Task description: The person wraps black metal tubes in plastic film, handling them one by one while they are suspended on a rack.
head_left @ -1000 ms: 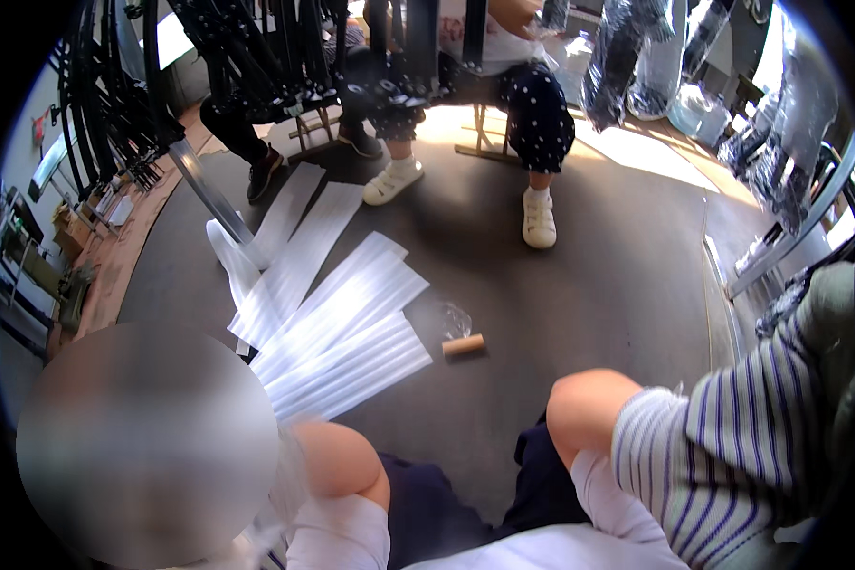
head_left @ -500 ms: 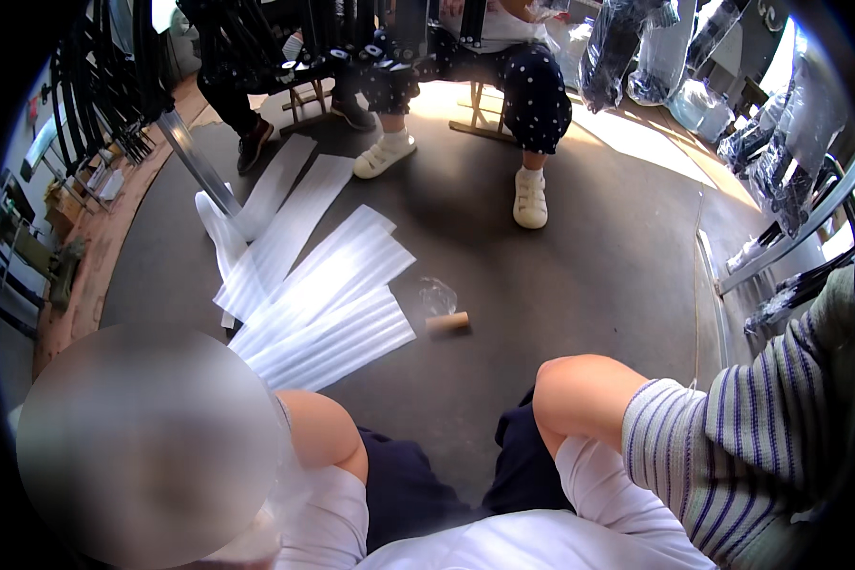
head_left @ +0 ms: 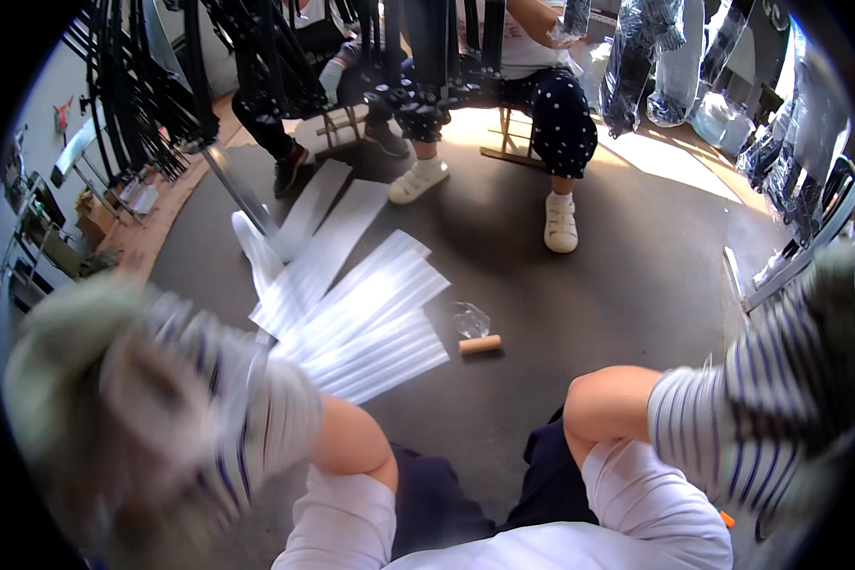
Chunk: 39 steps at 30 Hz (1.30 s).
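My left hand [head_left: 76,370] is raised at the lower left, smeared by motion, with a striped sleeve [head_left: 256,418] on its forearm. A pale pinkish patch shows in the blur; I cannot make out whether it is part of the hand or something held. At the right rim, my right hand [head_left: 831,285] is dark and blurred, above another striped sleeve [head_left: 703,408]. Its fingers cannot be made out. Beyond my left arm, several white foam strips [head_left: 370,313] lie fanned out and overlapping on the dark floor.
A short cardboard tube [head_left: 481,345] and crumpled clear film [head_left: 471,321] lie on the floor ahead. Black frame parts [head_left: 418,57] hang at the top, before two seated people. Plastic-wrapped parts [head_left: 636,66] hang at the upper right. A metal post [head_left: 242,190] stands among the strips.
The whole view has shifted, so the floor things sit farther right and lower. My left hand and striped sleeve now show where a round grey blur was. My right forearm stays bent.
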Tool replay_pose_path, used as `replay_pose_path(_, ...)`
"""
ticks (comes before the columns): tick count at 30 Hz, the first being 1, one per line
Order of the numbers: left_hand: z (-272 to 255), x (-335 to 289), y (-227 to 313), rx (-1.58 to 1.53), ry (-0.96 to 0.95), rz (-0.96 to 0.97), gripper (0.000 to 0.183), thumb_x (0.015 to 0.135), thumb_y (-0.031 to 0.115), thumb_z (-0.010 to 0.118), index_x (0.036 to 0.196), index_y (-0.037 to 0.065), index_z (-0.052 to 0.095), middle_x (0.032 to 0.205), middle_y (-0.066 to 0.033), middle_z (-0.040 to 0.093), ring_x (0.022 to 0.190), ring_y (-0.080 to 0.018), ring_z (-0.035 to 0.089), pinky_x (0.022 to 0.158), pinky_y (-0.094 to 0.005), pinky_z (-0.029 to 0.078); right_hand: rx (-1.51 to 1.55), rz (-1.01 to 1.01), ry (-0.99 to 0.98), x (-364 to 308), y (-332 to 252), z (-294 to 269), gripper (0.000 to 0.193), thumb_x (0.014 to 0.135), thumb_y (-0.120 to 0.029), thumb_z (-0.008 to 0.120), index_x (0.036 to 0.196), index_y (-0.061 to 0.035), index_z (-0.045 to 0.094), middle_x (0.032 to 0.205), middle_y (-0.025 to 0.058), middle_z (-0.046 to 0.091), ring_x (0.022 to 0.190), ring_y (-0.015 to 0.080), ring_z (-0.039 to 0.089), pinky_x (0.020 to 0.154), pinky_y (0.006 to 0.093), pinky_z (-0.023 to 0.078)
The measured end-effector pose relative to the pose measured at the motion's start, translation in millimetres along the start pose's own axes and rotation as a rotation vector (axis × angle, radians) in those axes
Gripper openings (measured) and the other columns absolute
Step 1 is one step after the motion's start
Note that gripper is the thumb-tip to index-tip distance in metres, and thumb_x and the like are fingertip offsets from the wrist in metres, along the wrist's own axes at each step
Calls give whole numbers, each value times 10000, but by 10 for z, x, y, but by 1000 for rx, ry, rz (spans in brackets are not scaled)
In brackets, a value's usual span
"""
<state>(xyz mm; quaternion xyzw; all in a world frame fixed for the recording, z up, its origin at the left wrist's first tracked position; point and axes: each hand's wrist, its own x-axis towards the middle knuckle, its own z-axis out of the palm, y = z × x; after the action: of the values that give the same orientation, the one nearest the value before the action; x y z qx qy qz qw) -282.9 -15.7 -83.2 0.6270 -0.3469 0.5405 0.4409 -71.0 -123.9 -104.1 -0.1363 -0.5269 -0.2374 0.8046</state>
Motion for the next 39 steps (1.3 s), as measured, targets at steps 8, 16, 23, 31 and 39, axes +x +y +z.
replay_pose_path(8,-288,-13,-801,-486,416,-524,596,789,538,389,1127,48,392,866,-116,543,627,-213,569,538,-343,486,247,764,-25,98,454,606,233,788,-97,536,1009,-23,526,830,69,597,703,109,572,615,204,461)
replay_pose_path(16,-254,-79,-915,-12,716,-688,483,814,476,413,1001,38,495,777,-77,566,585,-142,542,510,-245,465,281,1149,-580,-33,659,773,304,749,-121,570,1012,10,491,813,35,536,733,79,511,672,213,434)
replay_pose_path(23,-50,-10,-991,500,669,-343,311,843,297,469,990,27,514,919,-58,559,842,-121,532,730,-223,444,358,1063,-495,-123,730,800,413,692,-109,613,1061,-11,456,874,54,542,784,93,523,720,227,433)
replay_pose_path(31,53,109,-809,253,605,-446,350,760,158,600,1063,7,511,1020,-71,547,938,-125,511,819,-238,408,715,1134,-301,-108,866,734,428,637,-34,644,1024,-31,463,912,58,549,816,94,525,726,227,452)
replay_pose_path(39,51,81,-779,191,669,-340,200,711,56,623,903,32,574,899,-77,591,830,-119,550,732,-229,443,365,885,-486,-84,746,775,430,600,24,639,989,-63,477,918,21,542,849,91,515,761,238,435)
